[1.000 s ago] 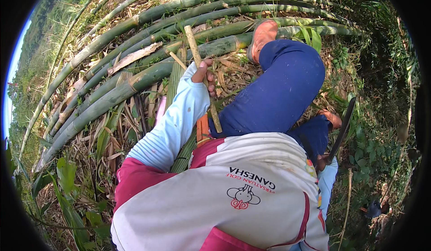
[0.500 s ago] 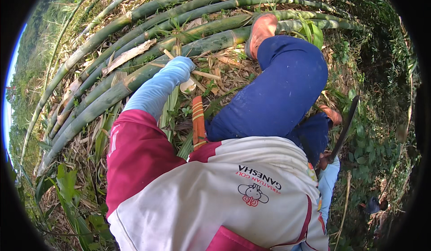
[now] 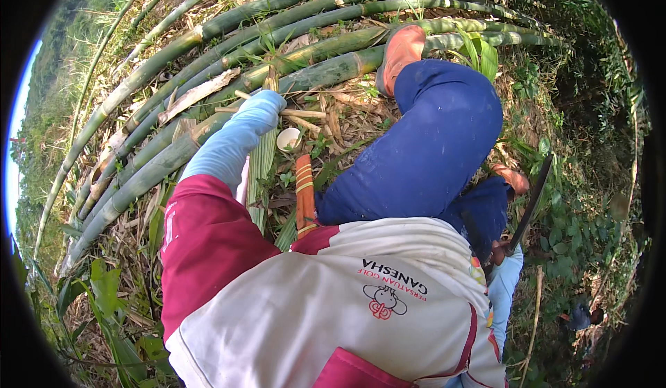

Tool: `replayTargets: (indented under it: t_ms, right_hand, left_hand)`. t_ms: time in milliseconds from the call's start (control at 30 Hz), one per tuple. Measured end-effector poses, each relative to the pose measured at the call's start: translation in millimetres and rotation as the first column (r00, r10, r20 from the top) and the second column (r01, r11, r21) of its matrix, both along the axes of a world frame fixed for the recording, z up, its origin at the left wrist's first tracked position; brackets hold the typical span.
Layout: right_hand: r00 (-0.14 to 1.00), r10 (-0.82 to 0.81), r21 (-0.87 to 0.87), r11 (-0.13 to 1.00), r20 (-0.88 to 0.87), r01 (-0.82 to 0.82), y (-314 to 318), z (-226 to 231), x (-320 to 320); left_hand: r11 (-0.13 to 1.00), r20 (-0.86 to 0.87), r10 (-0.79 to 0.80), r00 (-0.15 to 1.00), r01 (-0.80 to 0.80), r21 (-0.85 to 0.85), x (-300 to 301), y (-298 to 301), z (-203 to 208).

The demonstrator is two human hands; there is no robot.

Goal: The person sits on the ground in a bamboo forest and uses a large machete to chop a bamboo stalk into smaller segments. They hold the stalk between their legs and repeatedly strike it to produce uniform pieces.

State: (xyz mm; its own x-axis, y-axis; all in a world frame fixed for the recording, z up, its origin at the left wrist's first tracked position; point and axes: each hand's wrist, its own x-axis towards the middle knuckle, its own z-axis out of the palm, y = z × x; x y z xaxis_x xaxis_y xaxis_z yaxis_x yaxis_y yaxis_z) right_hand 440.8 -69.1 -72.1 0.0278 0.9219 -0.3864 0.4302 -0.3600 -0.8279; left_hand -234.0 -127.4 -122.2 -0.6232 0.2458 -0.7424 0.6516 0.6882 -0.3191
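Observation:
My left hand, largely hidden by its light blue sleeve, is low over the ground beside the nearest bamboo pole. Two thin pale sticks cross beneath it and poke out on both sides. They have moved together with the hand, so it appears to grip them, though its fingers are out of sight. At my right side, my right hand is closed round the handle of a machete, its dark blade pointing up and outward. A pale round piece lies just below the sticks.
Several long green bamboo poles lie side by side across the far ground. My orange shoe rests against them. An orange-brown sheath with yellow bands is at my waist. Dry leaves cover the ground; dense plants grow on the right.
My left hand has shifted slightly left, and both sticks under it have moved along and turned a little. More of the pale round piece shows. My right hand keeps the machete.

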Motion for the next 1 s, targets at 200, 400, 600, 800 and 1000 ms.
replayTargets:
  t_ms: [200,400,600,800,1000]
  right_hand:
    - [0.998,-0.003,0.074,0.997,0.064,-0.002,19,-12,4]
    - [0.996,-0.013,0.166,0.986,-0.089,0.028,34,6,-21]
    - [0.990,-0.007,0.195,0.980,-0.144,0.035,15,36,-38]
    - [0.970,0.010,0.230,0.972,-0.244,0.048,-12,48,-45]
    - [0.937,0.074,0.102,0.994,-0.342,-0.041,-19,72,-65]
  left_hand:
    - [0.155,0.397,-0.114,0.911,-0.379,0.913,-25,-26,100]
    - [-0.131,0.683,-0.613,0.398,-0.903,0.410,26,6,187]
    - [-0.207,0.592,-0.763,0.261,-0.965,0.159,102,54,202]
    - [-0.127,0.515,-0.828,0.223,-0.968,0.215,171,90,213]
    - [0.141,0.557,-0.827,-0.079,-0.988,0.069,227,123,213]
